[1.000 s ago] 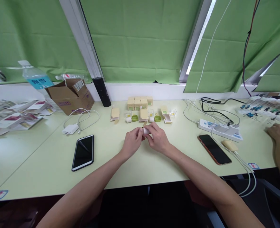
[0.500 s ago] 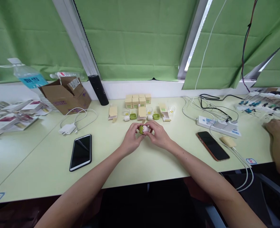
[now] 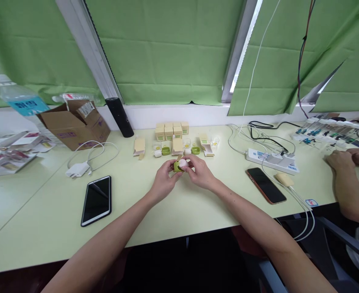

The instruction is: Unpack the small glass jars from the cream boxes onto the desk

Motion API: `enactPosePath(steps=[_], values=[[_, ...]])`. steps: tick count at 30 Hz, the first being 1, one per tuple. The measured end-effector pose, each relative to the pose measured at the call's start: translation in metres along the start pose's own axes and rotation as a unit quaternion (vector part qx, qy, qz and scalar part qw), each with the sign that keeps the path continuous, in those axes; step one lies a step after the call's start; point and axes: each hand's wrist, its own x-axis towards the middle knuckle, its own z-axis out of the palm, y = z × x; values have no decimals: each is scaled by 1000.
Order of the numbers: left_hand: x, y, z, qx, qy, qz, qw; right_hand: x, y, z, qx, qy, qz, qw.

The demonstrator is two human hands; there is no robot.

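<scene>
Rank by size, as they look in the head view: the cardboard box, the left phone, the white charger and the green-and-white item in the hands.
1. Cardboard box
2. Left phone
3. White charger
Unsure: green-and-white item, partly covered, perhaps smallest.

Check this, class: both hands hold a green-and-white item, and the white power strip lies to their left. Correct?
Wrong side: in the head view, the white power strip lies to their right. The left hand and right hand hold the green-and-white item.
</scene>
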Motion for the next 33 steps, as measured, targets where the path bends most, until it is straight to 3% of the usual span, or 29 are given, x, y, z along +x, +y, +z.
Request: enactPosePath(steps=[5,9,12,15,20,24,33], values=[[5,-6,-6,-57,42,-26,997,9,7,-19,0,102,-3,995],[8,-13,-6,-75,52,-21,996,19,36,-65,-103,206,3,973],[7,-16,-2,-73,45,-9,996,18,69,-97,-182,243,73,950],[6,-16,0,-58,45,-2,997,11,95,-109,-247,198,159,935],[4,-15,-2,-28,52,-5,998,3,111,-99,-322,117,236,909],[4,-16,-2,-10,51,0,999,4,112,-93,-346,84,252,900],[3,-15,-1,4,48,4,999,2,113,-92,-354,76,262,894]])
